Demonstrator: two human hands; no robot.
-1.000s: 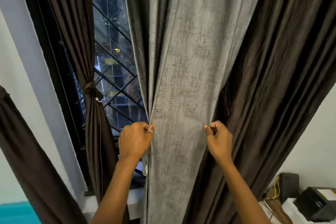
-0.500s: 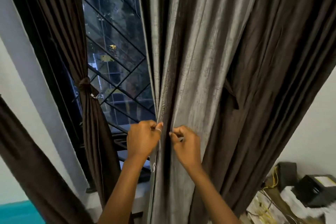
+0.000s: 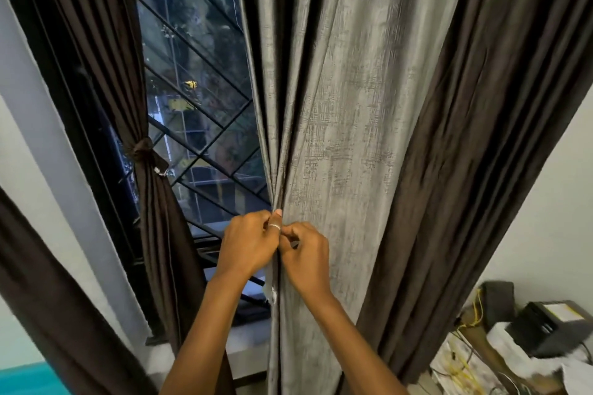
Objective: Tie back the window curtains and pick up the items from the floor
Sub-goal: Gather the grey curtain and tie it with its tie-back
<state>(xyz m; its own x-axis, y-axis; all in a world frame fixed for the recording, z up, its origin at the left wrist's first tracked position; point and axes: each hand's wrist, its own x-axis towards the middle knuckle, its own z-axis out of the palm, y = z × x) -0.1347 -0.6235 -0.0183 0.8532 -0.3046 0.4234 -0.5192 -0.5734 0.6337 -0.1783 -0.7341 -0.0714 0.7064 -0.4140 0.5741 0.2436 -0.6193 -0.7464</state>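
A grey textured curtain (image 3: 346, 112) hangs in front of me, with a dark brown curtain (image 3: 481, 138) folded behind it on the right. My left hand (image 3: 247, 244) pinches the grey curtain's left edge; a ring shows on one finger. My right hand (image 3: 305, 256) grips gathered folds of the same curtain, touching the left hand. On the left, another brown curtain (image 3: 106, 58) is tied back with a knot (image 3: 142, 147) against the window frame. No floor items are in sight.
The window (image 3: 199, 90) has a black diagonal metal grille and a dark frame. At the lower right sit a black box (image 3: 552, 327), yellow cables (image 3: 462, 362) and white paper. A brown cloth (image 3: 48, 298) hangs at the far left over a white wall.
My right hand slid left along the grey curtain, bunching the fabric into folds until it met my left hand. More of the window shows at left.
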